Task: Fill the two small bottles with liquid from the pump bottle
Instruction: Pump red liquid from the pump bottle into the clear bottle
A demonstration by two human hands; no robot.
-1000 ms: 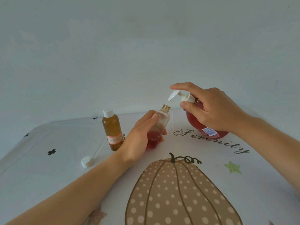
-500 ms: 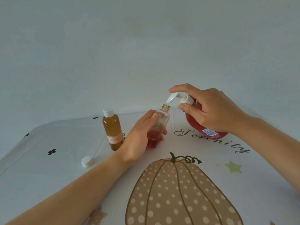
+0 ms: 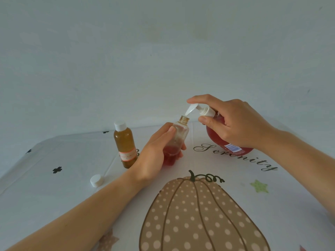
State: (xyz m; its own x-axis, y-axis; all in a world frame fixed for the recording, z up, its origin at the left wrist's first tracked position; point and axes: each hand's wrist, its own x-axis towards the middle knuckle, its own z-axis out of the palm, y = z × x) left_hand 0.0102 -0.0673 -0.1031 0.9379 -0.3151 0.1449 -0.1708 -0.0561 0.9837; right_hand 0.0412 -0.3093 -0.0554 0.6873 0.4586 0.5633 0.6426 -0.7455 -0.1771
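On the pumpkin-print table (image 3: 54,187), the left hand (image 3: 154,156) wraps the open bottle (image 3: 178,134), probably light and slick, mid-body, mouth under the spout (image 3: 188,111); at its 3 o'clock the right hand (image 3: 235,124) grips the pump bottle (image 3: 216,139) by its neck, forefinger atop the pump.

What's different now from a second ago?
The right hand has pushed the pump head down a little with its forefinger, so the spout sits closer over the mouth of the open small bottle. Nothing was picked up or let go. The left hand still grips that bottle, the right still holds the pump bottle, and the capped amber bottle and loose white cap have not moved.
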